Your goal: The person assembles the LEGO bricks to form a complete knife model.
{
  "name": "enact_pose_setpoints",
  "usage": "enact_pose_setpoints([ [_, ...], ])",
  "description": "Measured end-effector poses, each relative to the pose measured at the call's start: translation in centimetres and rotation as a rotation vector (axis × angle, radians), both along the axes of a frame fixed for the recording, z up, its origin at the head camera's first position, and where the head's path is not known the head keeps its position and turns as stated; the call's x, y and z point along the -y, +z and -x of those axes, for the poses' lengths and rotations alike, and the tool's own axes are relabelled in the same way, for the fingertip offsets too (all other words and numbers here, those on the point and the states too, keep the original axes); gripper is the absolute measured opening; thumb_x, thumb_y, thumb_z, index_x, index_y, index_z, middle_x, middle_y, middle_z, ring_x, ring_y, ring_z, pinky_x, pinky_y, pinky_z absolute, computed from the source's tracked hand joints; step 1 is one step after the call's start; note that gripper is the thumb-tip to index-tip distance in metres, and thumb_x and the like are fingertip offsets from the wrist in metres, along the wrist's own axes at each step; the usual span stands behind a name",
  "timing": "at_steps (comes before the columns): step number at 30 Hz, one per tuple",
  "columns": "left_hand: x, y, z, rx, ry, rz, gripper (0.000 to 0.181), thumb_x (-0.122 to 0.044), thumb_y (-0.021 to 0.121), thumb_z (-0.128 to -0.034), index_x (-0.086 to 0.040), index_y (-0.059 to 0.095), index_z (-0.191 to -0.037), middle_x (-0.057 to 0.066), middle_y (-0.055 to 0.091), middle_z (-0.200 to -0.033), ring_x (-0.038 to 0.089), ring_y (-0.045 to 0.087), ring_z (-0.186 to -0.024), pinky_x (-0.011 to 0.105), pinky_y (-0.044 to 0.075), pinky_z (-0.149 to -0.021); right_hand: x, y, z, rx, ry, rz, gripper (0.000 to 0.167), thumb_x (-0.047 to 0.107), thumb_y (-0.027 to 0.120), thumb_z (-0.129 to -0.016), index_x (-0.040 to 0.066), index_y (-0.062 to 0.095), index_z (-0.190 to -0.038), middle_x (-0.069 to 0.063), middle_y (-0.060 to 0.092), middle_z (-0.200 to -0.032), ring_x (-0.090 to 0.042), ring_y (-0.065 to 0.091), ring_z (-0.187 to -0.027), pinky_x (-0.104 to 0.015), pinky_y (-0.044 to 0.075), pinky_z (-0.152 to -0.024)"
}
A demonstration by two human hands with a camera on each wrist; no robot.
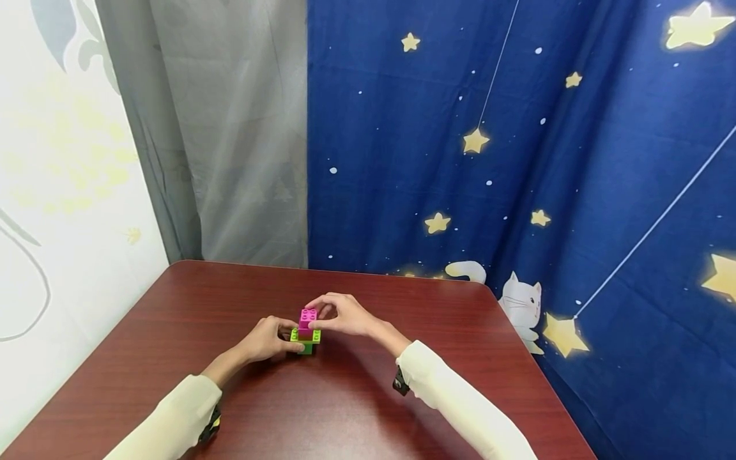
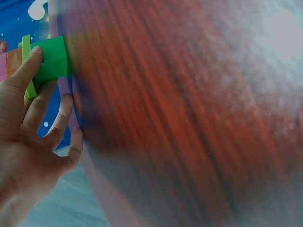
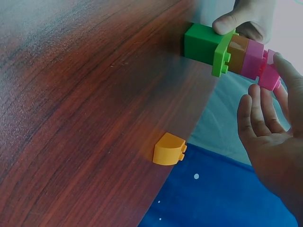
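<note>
A small tower of toy building bricks stands upright on the table. Its green base (image 3: 201, 43) carries a wider lime plate (image 3: 220, 56), then an orange brick (image 3: 236, 49) and a magenta brick (image 3: 252, 59). My left hand (image 1: 267, 338) grips the tower low down, thumb across the green base and lime plate. At the top, my right hand (image 1: 347, 316) pinches a bright pink brick (image 3: 270, 72) between thumb and fingers. That pink brick sits slightly tilted against the magenta one; whether it is fully pressed on, I cannot tell.
A loose yellow-orange brick with a curved side (image 3: 168, 150) lies on the table in the right wrist view; the head view does not show it. The reddish-brown table (image 1: 368, 409) ends at a grey curtain (image 1: 247, 160) and a blue starry curtain (image 1: 391, 179).
</note>
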State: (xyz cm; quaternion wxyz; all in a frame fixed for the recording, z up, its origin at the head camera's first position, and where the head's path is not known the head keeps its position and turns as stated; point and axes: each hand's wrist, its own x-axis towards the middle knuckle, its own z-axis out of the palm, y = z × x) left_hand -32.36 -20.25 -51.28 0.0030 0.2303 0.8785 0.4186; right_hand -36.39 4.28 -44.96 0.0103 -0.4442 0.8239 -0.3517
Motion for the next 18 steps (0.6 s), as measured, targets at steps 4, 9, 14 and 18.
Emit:
enact_pose_setpoints([
  [4, -0.01, -0.05, 0.03, -0.005, 0.002, -0.004, 0.044, -0.030, 0.090, -0.0831, 0.000, 0.075, -0.113, 0.001, 0.078, -0.094, 0.011, 0.073, -0.086, 0.031, 0.059, -0.077, 0.09, -0.19, 0.11, -0.003, 0.010, -0.001, 0.038, 0.022, 0.084, -0.090, 0.014, 0.072, -0.125, 0.000, 0.072, -0.105, -0.005, 0.068, -0.088, -0.042, 0.059, -0.085],
  [9, -0.03, 0.00, -0.08, -0.011, -0.005, 0.005, 0.043, -0.030, 0.090, -0.0832, -0.001, 0.075, -0.112, 0.000, 0.078, -0.093, 0.010, 0.072, -0.084, 0.029, 0.058, -0.075, 0.24, -0.43, 0.15, -0.001, 0.016, 0.004, 0.037, 0.022, 0.084, -0.090, 0.014, 0.073, -0.124, 0.000, 0.071, -0.105, -0.005, 0.069, -0.087, -0.044, 0.059, -0.086],
  [14, -0.06, 0.20, -0.15, -0.013, -0.012, -0.001, 0.041, -0.028, 0.089, -0.0840, -0.001, 0.075, -0.112, 0.000, 0.078, -0.092, 0.010, 0.072, -0.083, 0.028, 0.058, -0.074, 0.30, -0.55, 0.23, -0.017, 0.003, 0.003, 0.036, 0.023, 0.084, -0.090, 0.015, 0.073, -0.123, 0.002, 0.072, -0.104, -0.001, 0.068, -0.086, -0.040, 0.060, -0.084],
  [18, -0.05, 0.27, -0.13, -0.006, -0.010, -0.003, 0.041, -0.027, 0.088, -0.0848, 0.000, 0.075, -0.112, 0.000, 0.078, -0.093, 0.011, 0.072, -0.084, 0.027, 0.058, -0.075, 0.30, -0.59, 0.18, -0.019, -0.003, -0.001, 0.036, 0.023, 0.084, -0.090, 0.014, 0.073, -0.123, 0.001, 0.072, -0.105, -0.002, 0.068, -0.087, -0.040, 0.060, -0.085],
])
